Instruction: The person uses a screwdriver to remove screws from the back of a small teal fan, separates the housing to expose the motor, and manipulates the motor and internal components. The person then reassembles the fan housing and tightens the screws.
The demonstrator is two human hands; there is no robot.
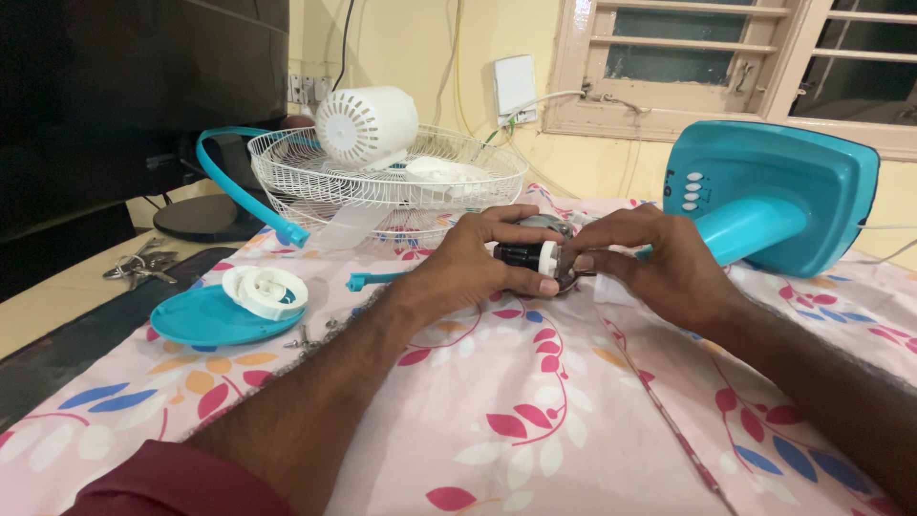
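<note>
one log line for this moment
left hand: holds fan motor | right hand: on motor's white cap | beside: wire guard, teal base

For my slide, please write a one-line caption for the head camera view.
Both hands, left hand and right hand, hold a small fan motor above a floral cloth, with wire fan guard behind.

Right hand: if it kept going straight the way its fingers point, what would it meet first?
The right hand points leftward, its fingertips already at the small fan motor. That motor, gripped by the left hand, is the first thing in line. Depth beyond it is unclear.
</note>
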